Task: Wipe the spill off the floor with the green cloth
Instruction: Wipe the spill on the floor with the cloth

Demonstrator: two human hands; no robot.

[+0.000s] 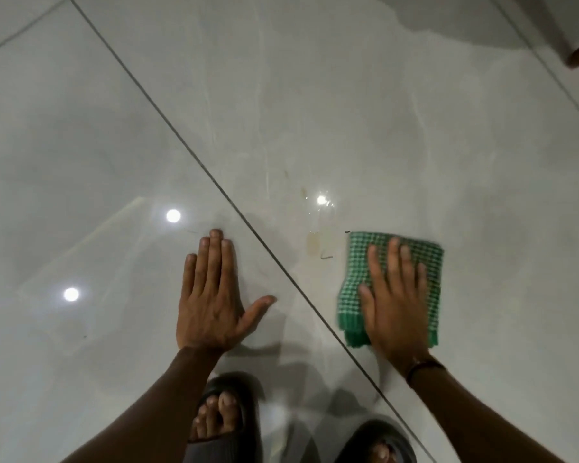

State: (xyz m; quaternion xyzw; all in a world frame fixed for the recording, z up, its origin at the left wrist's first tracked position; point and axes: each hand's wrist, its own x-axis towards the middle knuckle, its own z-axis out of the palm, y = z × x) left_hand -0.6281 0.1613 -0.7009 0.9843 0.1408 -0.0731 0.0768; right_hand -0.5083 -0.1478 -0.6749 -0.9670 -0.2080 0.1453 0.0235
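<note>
Right hand point(395, 305) flat atop green cloth point(358, 259).

The green cloth point(356, 262), checked green and white and folded into a rough rectangle, lies flat on the pale glossy floor point(315, 111) under my right hand point(395, 302). The spill point(313, 243), a small yellowish wet patch, sits just left of that hand's fingertips, apart from the cloth.

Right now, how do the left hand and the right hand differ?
The left hand rests on bare floor; the right hand presses the green cloth. The left hand lies left of the grout line, the right hand right of it. Both are flat, fingers straight.
</note>
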